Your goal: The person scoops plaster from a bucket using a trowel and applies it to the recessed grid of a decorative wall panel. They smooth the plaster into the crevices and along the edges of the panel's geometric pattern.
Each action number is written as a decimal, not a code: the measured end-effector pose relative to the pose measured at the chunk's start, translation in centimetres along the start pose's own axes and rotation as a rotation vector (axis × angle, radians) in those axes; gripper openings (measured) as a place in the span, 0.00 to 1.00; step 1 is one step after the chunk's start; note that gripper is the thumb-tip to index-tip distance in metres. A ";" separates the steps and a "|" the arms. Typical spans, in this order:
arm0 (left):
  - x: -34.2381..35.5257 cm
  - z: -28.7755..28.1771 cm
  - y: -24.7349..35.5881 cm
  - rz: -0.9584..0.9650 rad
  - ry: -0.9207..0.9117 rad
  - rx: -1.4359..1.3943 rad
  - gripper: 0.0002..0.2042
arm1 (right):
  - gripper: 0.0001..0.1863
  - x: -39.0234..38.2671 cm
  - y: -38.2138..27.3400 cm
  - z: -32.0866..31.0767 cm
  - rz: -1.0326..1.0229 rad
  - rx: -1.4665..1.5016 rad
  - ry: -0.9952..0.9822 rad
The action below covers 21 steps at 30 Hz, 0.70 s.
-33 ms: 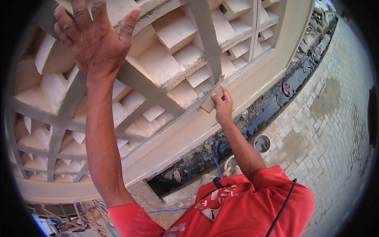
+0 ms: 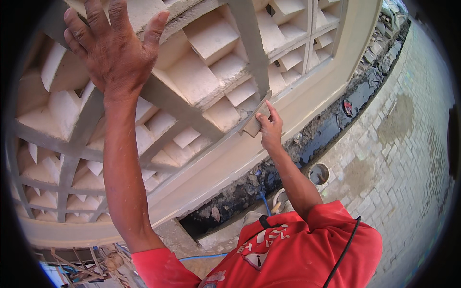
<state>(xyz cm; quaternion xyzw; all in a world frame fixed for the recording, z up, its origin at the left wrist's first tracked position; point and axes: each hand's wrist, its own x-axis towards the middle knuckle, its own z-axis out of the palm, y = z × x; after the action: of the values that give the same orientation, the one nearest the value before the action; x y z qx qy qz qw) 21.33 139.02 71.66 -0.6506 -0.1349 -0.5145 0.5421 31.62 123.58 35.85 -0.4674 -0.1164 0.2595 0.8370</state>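
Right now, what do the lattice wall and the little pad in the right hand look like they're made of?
Lattice wall: looks like cast concrete or plaster, matte cream, with grey unpainted ribs. Pad pressed under the right hand: thin, tan, flat, possibly sandpaper or a sanding block; too small to tell.
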 end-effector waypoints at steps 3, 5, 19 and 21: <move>0.4 -2.2 1.4 -0.068 -0.083 -0.258 0.39 | 0.29 0.3 0.0 0.2 -0.081 -0.039 0.025; 0.4 -2.1 1.6 -0.087 -0.089 -0.266 0.39 | 0.30 0.4 0.0 0.0 -0.036 -0.115 -0.007; -0.1 -0.9 0.5 -0.014 -0.026 -0.025 0.39 | 0.27 0.8 -4.0 -4.3 0.093 -0.164 -0.070; 0.2 -1.0 0.7 -0.031 -0.029 -0.092 0.39 | 0.28 1.8 -3.3 -4.2 0.087 -0.193 -0.111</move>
<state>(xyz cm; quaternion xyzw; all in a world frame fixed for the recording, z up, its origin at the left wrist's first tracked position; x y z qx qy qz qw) 21.41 137.86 71.37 -0.6800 -0.1288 -0.5189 0.5017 36.01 120.16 36.29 -0.5354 -0.1667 0.3089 0.7682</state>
